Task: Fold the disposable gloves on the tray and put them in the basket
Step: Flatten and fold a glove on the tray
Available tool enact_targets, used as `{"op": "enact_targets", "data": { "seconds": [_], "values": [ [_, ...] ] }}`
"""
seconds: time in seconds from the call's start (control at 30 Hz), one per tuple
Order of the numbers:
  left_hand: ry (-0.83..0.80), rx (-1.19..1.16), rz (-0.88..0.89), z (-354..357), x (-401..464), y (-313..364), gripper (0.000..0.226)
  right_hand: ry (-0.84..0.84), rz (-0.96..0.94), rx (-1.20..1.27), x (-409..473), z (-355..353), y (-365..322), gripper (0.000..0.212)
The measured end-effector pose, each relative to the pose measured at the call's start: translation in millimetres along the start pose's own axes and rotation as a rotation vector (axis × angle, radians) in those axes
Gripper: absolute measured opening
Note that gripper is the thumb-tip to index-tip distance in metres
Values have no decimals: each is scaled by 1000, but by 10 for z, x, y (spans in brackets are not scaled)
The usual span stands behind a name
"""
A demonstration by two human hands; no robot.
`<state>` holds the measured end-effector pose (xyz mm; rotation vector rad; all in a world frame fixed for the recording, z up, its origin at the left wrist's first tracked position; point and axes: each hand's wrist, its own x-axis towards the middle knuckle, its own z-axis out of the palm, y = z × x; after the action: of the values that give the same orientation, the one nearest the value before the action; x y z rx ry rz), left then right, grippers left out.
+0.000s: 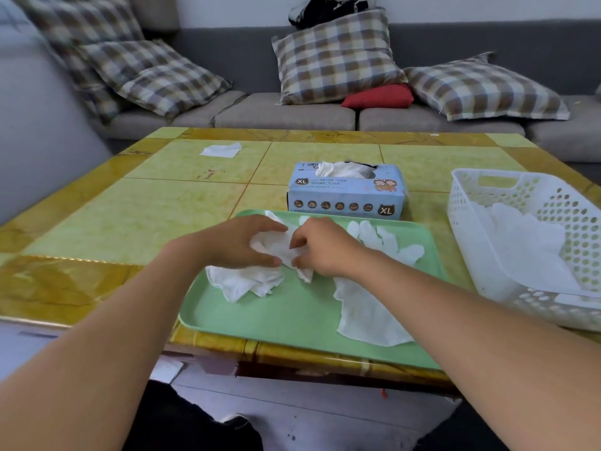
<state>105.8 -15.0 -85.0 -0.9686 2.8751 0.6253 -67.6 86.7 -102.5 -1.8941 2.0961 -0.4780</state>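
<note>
Glove in hand: crumpled white disposable glove (pixel 279 252), over the pale green plastic tray (pixel 292 317)
Left hand (pixel 240 242): fingers pinching that glove
Right hand (pixel 322 249): pinching it too
Flat white glove (pixel 367 307): lies on tray's right
White perforated plastic basket (pixel 481 242): right of tray, holds gloves

Crumpled glove (pixel 279 247), white, thin: lifted a little above tray centre, pinched between left hand (pixel 240 244) and right hand (pixel 320 249), lower part bunched on tray at left.
Flat glove (pixel 367 307), white: spread on right part of tray, cuff toward lower edge of frame, fingers toward box side.
Tray (pixel 286 317), light green, shallow: lower centre of frame.
Basket (pixel 533 242), white, perforated walls: right of frame, just beside tray, white gloves lying inside.
</note>
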Motion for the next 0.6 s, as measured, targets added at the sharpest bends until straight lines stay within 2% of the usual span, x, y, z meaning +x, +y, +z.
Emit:
{"op": "enact_targets", "data": {
  "seconds": [0.1,0.23,0.27,0.33,0.4,0.43,0.53,0.6],
  "values": [
    [15,23,-23,68,3,-56,54,54,-27,63,-14,-9,4,10],
    [77,21,-94,79,51,-135,56,66,-76,228,-158,-200,-23,6],
    [87,12,-98,86,66,-138,57,95,-63,337,-200,-262,-11,3],
    [115,-9,-124,99,106,-133,53,94,25,824,-289,-408,28,3],
    [111,-5,-160,100,127,-115,60,43,130,1325,-363,-560,91,13],
    [101,5,-178,84,122,-108,66,20,158,1465,-394,-618,128,19],
    [135,104,-188,-49,95,63,84,-29,206,1690,-478,-739,213,28],
    [208,-3,-173,-169,24,320,93,-21,253,1749,-507,-776,265,34]
  ]
}}
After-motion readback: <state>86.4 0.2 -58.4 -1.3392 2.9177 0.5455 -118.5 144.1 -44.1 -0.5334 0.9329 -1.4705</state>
